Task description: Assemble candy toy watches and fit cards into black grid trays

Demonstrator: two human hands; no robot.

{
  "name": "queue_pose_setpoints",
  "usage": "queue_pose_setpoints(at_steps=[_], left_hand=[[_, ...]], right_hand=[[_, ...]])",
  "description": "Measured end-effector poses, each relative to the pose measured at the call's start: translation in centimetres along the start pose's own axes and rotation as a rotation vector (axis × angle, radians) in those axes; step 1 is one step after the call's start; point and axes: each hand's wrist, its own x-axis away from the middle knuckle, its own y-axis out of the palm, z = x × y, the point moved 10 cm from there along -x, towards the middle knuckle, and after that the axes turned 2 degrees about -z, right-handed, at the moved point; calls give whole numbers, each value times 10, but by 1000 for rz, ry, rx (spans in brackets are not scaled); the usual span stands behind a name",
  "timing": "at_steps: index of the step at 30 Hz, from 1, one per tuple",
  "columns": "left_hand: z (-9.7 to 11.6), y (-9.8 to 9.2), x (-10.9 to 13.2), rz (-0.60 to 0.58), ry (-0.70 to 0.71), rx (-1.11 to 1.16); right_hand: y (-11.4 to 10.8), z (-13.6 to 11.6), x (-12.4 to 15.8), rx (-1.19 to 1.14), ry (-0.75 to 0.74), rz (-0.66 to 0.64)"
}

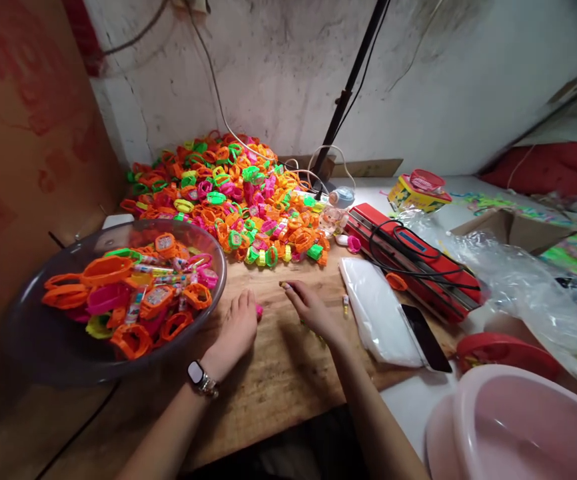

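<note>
My left hand (238, 328) rests low over the wooden tabletop, back up, its fingers together and bent around a small pink plastic piece (259, 311). Most of that piece is hidden by the hand. To the right, my right hand (313, 312) has thumb and forefinger pinched at a tiny yellowish-brown thing (284, 285), too small to name. Something green and yellow (318, 332) shows partly beneath the right hand. A small clear tube with a yellowish filling (346, 305) lies beside it. Left of my hands, a dark translucent basin (221, 267) holds toy watches (156, 301) and small tubes.
A large heap of bright plastic toy watches (238, 193) lies against the wall. At right are a red sealing machine (413, 257) with a cable, clear plastic bags (376, 313), a black phone (426, 338) and a pink basin (518, 427). A black pole (341, 107) stands behind.
</note>
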Motion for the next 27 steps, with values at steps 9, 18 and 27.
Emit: queue_pose_setpoints(at_steps=[9,18,27], left_hand=[[17,-36,38,-115,111,306],[20,-42,54,-39,59,270],[26,-38,61,-28,109,192]], right_hand=[[37,-13,52,48,-62,-45],[51,-34,73,195,-160,36],[72,-48,80,773,-212,-54]])
